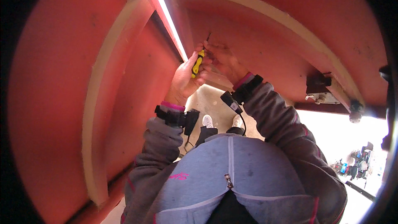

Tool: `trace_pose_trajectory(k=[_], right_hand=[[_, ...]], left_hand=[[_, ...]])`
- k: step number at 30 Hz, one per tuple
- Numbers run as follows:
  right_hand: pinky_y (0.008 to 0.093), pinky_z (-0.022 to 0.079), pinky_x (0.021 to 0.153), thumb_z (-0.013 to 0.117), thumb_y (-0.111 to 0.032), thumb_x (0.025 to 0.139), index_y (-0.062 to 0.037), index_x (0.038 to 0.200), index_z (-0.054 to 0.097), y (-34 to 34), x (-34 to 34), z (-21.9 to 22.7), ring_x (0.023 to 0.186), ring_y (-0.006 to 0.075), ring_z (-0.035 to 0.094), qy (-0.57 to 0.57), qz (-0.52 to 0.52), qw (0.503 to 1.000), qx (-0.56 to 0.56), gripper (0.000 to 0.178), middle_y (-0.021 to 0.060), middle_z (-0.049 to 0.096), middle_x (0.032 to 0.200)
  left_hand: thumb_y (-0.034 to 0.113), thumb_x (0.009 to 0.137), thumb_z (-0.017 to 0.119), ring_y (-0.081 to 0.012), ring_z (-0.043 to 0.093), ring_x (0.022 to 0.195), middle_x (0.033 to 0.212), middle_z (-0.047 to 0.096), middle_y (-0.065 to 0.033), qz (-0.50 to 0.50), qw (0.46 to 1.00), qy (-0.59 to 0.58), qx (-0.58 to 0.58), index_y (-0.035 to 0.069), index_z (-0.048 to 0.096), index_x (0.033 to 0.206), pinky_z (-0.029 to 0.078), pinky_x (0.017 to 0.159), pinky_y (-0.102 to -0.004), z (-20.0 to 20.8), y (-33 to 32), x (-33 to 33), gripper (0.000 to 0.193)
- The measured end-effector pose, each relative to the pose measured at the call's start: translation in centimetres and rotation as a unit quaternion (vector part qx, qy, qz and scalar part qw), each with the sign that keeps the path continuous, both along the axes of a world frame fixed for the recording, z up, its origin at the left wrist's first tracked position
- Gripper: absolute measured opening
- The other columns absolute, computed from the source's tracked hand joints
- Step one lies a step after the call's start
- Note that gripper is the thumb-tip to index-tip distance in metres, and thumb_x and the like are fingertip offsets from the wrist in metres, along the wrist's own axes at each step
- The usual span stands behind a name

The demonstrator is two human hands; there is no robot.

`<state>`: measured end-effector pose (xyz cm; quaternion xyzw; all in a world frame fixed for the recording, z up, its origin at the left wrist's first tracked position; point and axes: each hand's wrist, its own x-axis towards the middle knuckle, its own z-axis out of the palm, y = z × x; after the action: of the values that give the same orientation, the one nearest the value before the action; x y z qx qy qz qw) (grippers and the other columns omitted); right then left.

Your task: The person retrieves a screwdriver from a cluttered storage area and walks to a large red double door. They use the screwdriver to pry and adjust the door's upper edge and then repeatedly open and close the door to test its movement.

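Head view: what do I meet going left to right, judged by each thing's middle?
Left curved tan strip → left hand → yellow-and-black handled tool → right hand → metal fitting → cluster of mixed items in the bright area.

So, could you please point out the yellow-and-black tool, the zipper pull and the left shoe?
Yellow-and-black tool [197, 64]: head view, on its handle.
Zipper pull [228, 180]: head view, on its metal body.
Left shoe [207, 121]: head view, on its pale upper.
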<state>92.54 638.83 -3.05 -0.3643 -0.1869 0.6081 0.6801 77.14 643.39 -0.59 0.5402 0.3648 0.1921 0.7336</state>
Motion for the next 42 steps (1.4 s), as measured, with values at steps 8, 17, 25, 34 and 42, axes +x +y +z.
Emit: trace_pose_trajectory(k=[8,17,25,34,42], right_hand=[[0.0276,0.05,0.073,0.058,-0.022,0.095,-0.005,0.097,0.068,-0.6,0.6,-0.4,0.086,0.0127,0.062,-0.426,-0.033,0.903,0.042,0.019,0.005,0.067,0.094],[0.0262,0.049,0.073,0.061,-0.024,0.093,-0.0044,0.097,0.067,-0.7,-0.8,1.1,0.087,0.0128,0.063,-0.034,-0.041,0.998,-0.026,0.02,0.0056,0.068,0.093],[0.0274,0.049,0.077,0.058,-0.027,0.095,-0.003,0.105,0.064,-0.8,-0.4,0.7,0.088,0.0147,0.063,-0.209,-0.021,0.975,-0.077,0.027,0.0055,0.068,0.098],[0.0322,0.05,0.078,0.047,-0.024,0.101,-0.0019,0.109,0.062,0.6,-0.2,-2.1,0.092,0.0176,0.064,-0.05,-0.024,0.998,-0.035,0.028,0.0103,0.067,0.107],[0.0297,0.05,0.078,0.045,-0.027,0.102,-0.0015,0.108,0.062,0.1,-1.8,0.1,0.091,0.0184,0.064,-0.193,-0.079,0.977,-0.053,0.031,0.0113,0.067,0.107]], left_hand=[[0.013,0.08,0.059,-0.028,0.068,0.068,0.074,0.065,-0.0123,-0.073,0.688,0.349,0.632,0.002,0.059,0.096,0.052,0.052,-0.0372,-0.5,-2.4,1.6,0.02],[0.025,0.095,0.053,-0.013,0.05,0.045,0.066,0.055,-0.0031,-0.043,0.988,-0.092,-0.119,0.002,0.058,0.096,0.039,0.039,-0.0252,1.7,-0.3,-0.5,0.024],[0.028,0.092,0.058,-0.015,0.051,0.046,0.067,0.056,-0.0033,0.048,0.885,0.073,0.457,0.004,0.056,0.098,0.04,0.039,-0.0288,-2.2,-2.6,0.8,0.025],[0.026,0.093,0.055,-0.021,0.058,0.051,0.071,0.06,-0.0069,0.024,0.936,0.022,0.349,0.004,0.053,0.103,0.045,0.042,-0.0366,-4.0,-0.6,1.4,0.024],[0.026,0.092,0.056,-0.0255,0.063,0.059,0.074,0.063,-0.013,0.07,0.815,0.096,0.567,0.002,0.053,0.099,0.048,0.045,-0.0401,-2.4,-1.6,1.1,0.024]])
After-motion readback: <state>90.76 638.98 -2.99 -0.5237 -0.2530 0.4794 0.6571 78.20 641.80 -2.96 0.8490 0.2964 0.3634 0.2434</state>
